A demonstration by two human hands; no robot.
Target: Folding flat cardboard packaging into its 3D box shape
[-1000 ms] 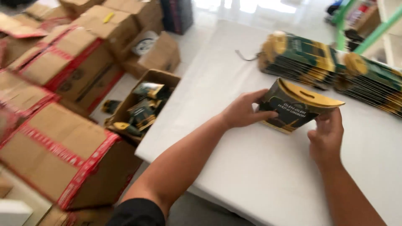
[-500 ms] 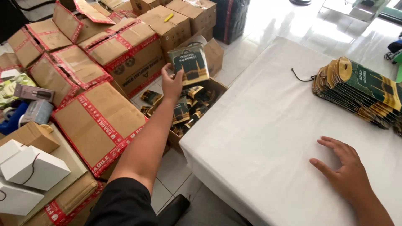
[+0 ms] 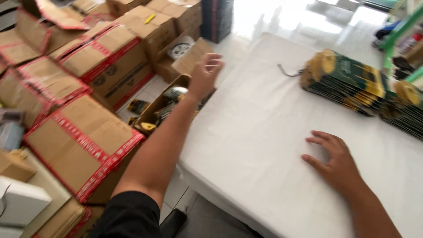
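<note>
Head: left hand [image 3: 205, 72] empty above open box [image 3: 152, 112] (right hand [image 3: 335, 161] flat).

To my left, sealed brown cartons [image 3: 105, 61] with red tape strips crowd the tiled floor [image 3: 152, 88], stacked against one another. One large carton [image 3: 79, 141] lies flat just beside the counter's left edge. On a carton at the far left rests a yellow marker [image 3: 150, 18]. A white box [image 3: 22, 200] sits at the near left corner of my view. A dark stack [image 3: 216, 20] stands on the floor beyond the counter's far left corner. Green shelving [image 3: 398, 28] rises past the far right edge.
</note>
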